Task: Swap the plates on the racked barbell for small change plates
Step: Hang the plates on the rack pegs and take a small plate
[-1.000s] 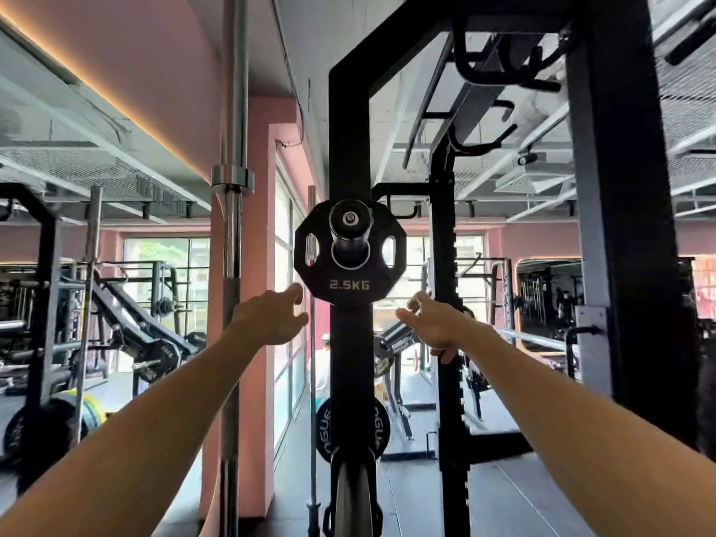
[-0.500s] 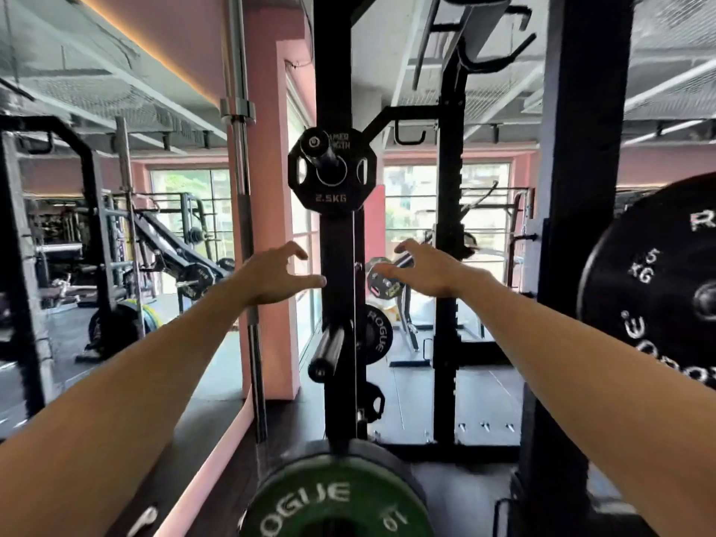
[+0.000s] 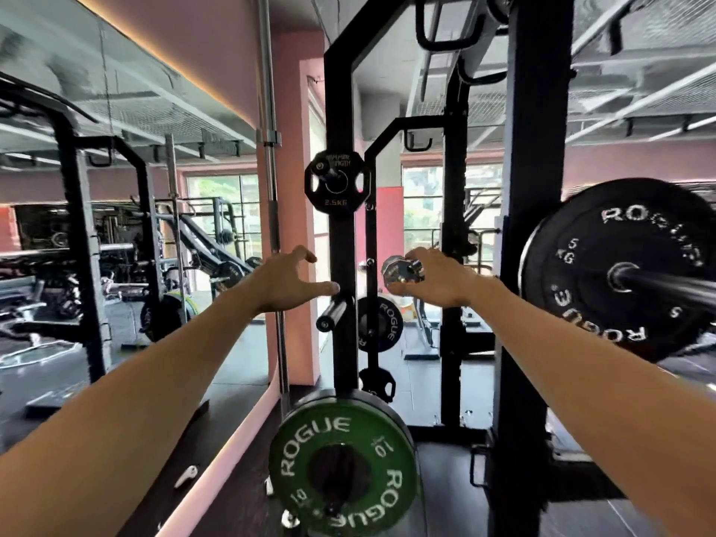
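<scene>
A black 5 kg Rogue plate (image 3: pixel 581 304) sits on the racked barbell's sleeve (image 3: pixel 666 286) at the right. On the black rack upright (image 3: pixel 339 91) ahead, a small black 2.5 kg change plate (image 3: pixel 335 203) hangs on an upper peg. Below it, an empty peg (image 3: pixel 334 310) sticks out. My left hand (image 3: pixel 284 281) is open with fingers spread, its thumb tip just above that peg. My right hand (image 3: pixel 445 279) is open right of the upright. A chrome round piece (image 3: pixel 403 270) shows between its thumb and fingers; contact is unclear.
A green 10 kg Rogue plate (image 3: pixel 343 467) hangs low on the upright, close in front. A small black Rogue plate (image 3: pixel 381 323) sits behind the upright. A bare barbell (image 3: pixel 271 188) stands upright on the left by a mirror wall (image 3: pixel 116 226). A thick rack post (image 3: pixel 530 226) rises on the right.
Both hands have dropped from the 2.5 kg plate to the level of the empty peg. My view tilted down and right, bringing the green plate and the 5 kg plate further in.
</scene>
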Demonstrator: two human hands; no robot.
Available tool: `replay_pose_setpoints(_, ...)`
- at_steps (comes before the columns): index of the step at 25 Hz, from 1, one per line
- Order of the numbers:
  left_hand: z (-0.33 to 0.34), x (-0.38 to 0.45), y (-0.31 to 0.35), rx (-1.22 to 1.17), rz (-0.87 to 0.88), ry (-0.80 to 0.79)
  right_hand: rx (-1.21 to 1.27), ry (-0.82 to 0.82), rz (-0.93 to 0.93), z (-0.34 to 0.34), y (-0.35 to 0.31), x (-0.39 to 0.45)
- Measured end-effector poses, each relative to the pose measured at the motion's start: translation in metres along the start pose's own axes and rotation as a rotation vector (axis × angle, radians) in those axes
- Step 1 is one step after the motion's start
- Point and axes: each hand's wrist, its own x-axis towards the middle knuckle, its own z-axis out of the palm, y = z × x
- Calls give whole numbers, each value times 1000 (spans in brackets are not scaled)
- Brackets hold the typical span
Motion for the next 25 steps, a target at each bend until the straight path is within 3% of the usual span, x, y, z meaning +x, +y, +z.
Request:
replay_pose_setpoints(6,2,-82,72,-37,11,-15,-38,-6,32,-43,15,-114)
replay_pose_setpoints(11,12,-107,152,-34,47,-52,-150,19,165,-92,68,-185)
replay_pose_setpoints(25,155,-46,418,-50,84,-68,-181,52,271,-219,335,-283)
